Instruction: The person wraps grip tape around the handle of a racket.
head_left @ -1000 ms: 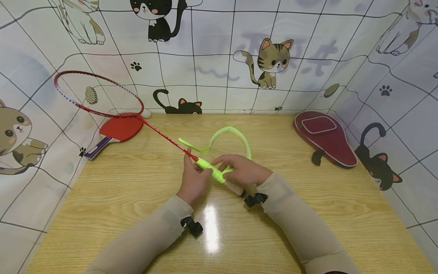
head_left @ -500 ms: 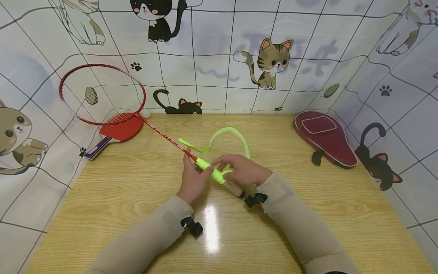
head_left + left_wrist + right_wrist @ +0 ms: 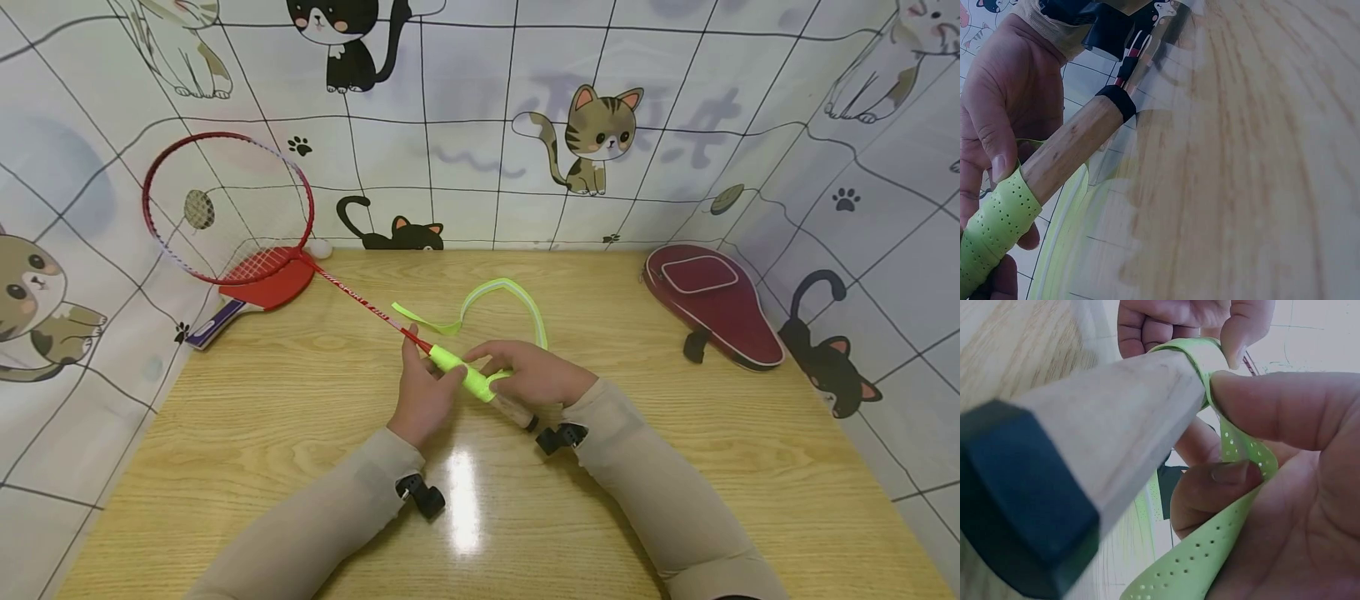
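Observation:
A red badminton racket [image 3: 352, 292] slants up to the left, its head over a red table tennis bat. Its handle carries a wrap of neon-yellow perforated grip tape [image 3: 476, 382], with bare wood [image 3: 1116, 406] and a black end cap [image 3: 1029, 500] at the butt. My left hand [image 3: 423, 387] holds the wrapped upper part between thumb and fingers. At the wrap's lower edge my right hand [image 3: 532, 373] pinches the tape between thumb and index finger, with tape trailing across the palm in the right wrist view. A loose length of tape [image 3: 543, 321] curls on the table beyond.
The table tennis bat [image 3: 273, 287] lies at the back left, with a white ball [image 3: 320, 248] beside it. A dark red bat case [image 3: 708, 304] lies at the back right of the wooden table [image 3: 315, 392]. Cat-patterned walls [image 3: 465, 167] enclose the back and sides.
The racket has rolled about its shaft, so its head faces the camera more and its lower rim has dropped over the bat. Both hands have stayed almost in place.

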The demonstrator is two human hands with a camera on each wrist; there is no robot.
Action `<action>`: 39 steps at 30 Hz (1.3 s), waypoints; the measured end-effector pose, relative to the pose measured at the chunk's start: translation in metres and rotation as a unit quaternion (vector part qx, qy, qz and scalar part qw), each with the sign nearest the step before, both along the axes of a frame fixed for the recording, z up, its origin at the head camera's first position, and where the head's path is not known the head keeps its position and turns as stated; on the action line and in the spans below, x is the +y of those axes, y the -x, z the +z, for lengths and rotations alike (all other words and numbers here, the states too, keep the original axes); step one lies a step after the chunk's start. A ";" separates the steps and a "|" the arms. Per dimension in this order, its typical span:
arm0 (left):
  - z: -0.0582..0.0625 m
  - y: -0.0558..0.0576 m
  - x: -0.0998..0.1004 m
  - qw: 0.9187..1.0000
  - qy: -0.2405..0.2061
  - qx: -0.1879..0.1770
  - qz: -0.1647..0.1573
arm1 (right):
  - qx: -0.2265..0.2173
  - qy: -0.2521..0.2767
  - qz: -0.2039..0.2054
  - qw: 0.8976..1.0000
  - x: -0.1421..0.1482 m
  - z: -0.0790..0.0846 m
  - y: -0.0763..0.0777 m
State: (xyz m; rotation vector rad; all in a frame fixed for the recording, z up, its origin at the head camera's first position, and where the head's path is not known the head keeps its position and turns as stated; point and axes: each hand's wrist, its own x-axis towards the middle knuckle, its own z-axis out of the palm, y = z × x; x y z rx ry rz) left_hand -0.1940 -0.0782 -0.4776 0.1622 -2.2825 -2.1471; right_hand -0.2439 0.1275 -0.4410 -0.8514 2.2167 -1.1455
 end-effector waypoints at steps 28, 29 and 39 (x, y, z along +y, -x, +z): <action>0.001 0.000 0.000 1.000 -0.021 -0.001 -0.004 | 0.022 -0.017 -0.009 1.000 0.000 -0.001 0.001; 0.002 0.000 0.001 1.000 -0.020 -0.001 -0.004 | 0.024 -0.018 -0.010 1.000 0.000 -0.001 0.001; 0.000 -0.001 0.000 1.000 -0.016 -0.005 -0.012 | 0.045 -0.022 -0.008 0.999 0.001 0.000 0.001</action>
